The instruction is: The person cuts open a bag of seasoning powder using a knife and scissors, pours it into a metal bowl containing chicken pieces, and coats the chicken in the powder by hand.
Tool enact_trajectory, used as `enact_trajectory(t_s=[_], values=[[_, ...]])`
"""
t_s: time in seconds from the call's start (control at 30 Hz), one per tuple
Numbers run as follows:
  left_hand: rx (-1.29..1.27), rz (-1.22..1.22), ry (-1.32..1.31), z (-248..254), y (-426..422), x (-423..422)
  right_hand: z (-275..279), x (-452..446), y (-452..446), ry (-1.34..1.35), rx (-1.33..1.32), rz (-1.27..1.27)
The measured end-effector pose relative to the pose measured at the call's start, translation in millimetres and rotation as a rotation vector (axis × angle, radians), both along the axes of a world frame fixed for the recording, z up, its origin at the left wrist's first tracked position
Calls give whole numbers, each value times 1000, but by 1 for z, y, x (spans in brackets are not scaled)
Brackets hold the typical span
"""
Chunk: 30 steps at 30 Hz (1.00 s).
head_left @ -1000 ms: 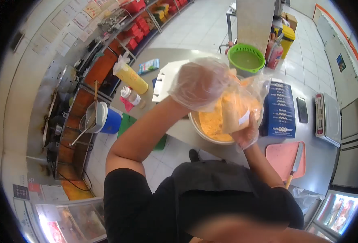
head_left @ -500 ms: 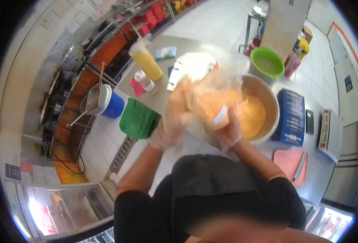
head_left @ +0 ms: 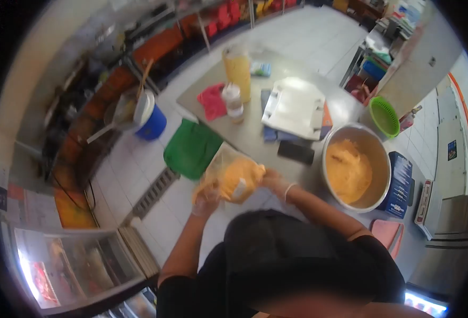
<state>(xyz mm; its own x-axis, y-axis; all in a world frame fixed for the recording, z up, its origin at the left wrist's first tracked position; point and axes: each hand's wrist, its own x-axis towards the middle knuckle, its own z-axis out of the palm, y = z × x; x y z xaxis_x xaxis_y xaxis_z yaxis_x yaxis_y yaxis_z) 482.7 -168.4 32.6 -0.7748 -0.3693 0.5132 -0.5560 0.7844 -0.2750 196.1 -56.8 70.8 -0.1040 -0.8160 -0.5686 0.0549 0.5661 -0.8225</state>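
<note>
A clear plastic bag of orange, crumbly-looking food, with a small white label, is held between my two hands over the table's near edge. My left hand, in a clear plastic glove, is closed around the bag's left end. At the bag's right end, my gloved right hand has its fingers closed on the plastic. To the right stands a large metal bowl with a mound of the same orange food in it.
On the metal table are white card, a dark phone-like slab, a yellow-filled bottle, a smaller bottle and a pink cloth. A green bin stands left; a blue box lies beside the bowl.
Both hands have carried the bag left, away from the bowl's rim. The view has shifted, and the dark slab near the white card now shows.
</note>
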Motion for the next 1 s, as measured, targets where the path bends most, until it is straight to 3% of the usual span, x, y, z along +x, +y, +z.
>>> enact_trajectory(t_s=[0.03,0.1,0.13,0.17,0.27,0.4,0.5,0.63,0.73,0.87,1.0], values=[[67,-18,29,-13,-9,10,-31,2,2,183,-86,27],[341,-106,194,-44,-25,28,-53,5,7,-2,-229,-110],[495,-164,249,-53,-28,32,-15,9,4,-73,-66,-132],[637,-218,319,-63,-34,35,-20,13,7,-174,13,-284],[996,51,-24,-157,-47,50,-39,14,27,-249,125,-461],[1357,271,-31,-167,-78,30,-63,20,69,-207,291,-644],[1585,371,8,-201,-93,5,-52,24,86,-152,358,-713],[1478,204,-96,-327,-89,-55,-44,25,110,-68,370,-829],[1454,146,-191,-346,-83,-74,-48,24,134,-25,401,-885],[1451,109,-245,-323,-91,-104,-53,27,173,8,418,-899],[1326,191,-204,-390,-88,-103,-56,41,197,24,445,-943]])
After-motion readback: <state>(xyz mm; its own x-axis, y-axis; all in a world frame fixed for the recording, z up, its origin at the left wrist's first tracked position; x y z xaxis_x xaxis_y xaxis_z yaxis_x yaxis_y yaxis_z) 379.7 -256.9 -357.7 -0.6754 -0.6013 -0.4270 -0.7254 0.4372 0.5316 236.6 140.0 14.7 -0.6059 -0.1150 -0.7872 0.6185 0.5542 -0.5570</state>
